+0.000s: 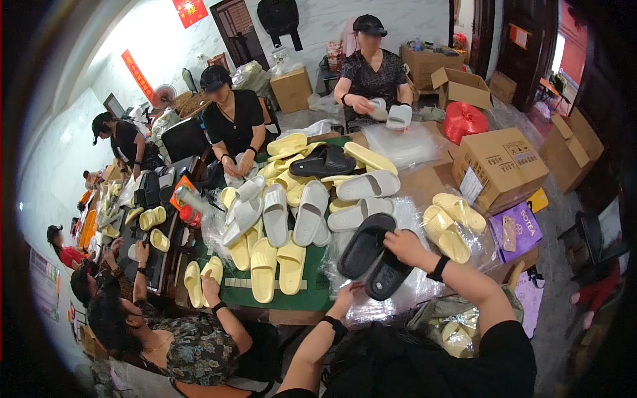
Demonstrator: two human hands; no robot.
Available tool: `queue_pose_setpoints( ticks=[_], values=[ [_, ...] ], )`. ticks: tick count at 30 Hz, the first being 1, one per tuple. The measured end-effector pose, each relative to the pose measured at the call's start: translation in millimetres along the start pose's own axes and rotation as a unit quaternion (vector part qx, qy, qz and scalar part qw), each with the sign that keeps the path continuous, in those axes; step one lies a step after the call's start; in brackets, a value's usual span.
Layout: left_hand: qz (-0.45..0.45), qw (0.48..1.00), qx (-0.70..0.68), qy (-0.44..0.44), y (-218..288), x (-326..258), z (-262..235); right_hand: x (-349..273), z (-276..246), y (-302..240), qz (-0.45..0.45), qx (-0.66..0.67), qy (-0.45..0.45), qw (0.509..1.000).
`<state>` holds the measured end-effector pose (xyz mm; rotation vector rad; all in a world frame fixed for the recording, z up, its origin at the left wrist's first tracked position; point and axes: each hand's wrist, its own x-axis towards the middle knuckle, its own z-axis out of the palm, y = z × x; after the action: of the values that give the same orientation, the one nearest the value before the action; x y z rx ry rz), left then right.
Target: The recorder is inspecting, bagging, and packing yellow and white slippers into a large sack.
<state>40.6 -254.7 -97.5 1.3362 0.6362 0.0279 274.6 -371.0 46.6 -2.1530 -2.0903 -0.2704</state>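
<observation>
My right hand (406, 249) is closed on a black slipper (390, 273) by its upper edge. The other black slipper (363, 243) lies right beside it, tilted the same way. Both are over a stack of clear plastic bags (361, 310) at the table's near edge. My left hand (343, 302) is at the near edge of these bags, fingers together and apparently pinching the film just below the slippers. Bagged pale yellow slippers (453, 219) lie to the right of my right hand. Grey slippers (312, 212) and yellow slippers (263, 272) lie to the left.
A green mat (225, 265) covers part of the table, with a slipper pile on it. At the right stand a cardboard box (501, 166) and a purple box (517, 229). A sack (431, 315) of bagged slippers is by my right arm. Co-workers sit around, one person's hand (211, 285) on yellow slippers.
</observation>
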Motion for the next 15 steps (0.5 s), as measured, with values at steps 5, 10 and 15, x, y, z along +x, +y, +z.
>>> queue_pose_setpoints(
  ticks=[5,10,15],
  values=[
    [0.053,0.977,0.208,0.006,-8.4,17.3,-32.5,-12.7,-4.2,-29.8,-0.184,-0.077,0.067,0.978],
    [0.225,0.691,0.675,-0.126,4.6,-1.8,-3.8,-50.1,32.4,-50.3,-0.024,-0.021,-0.053,0.998],
    [0.21,0.615,0.752,-0.106,2.0,-22.2,16.6,-67.2,76.7,-70.1,0.366,0.137,-0.115,0.913]
  ],
)
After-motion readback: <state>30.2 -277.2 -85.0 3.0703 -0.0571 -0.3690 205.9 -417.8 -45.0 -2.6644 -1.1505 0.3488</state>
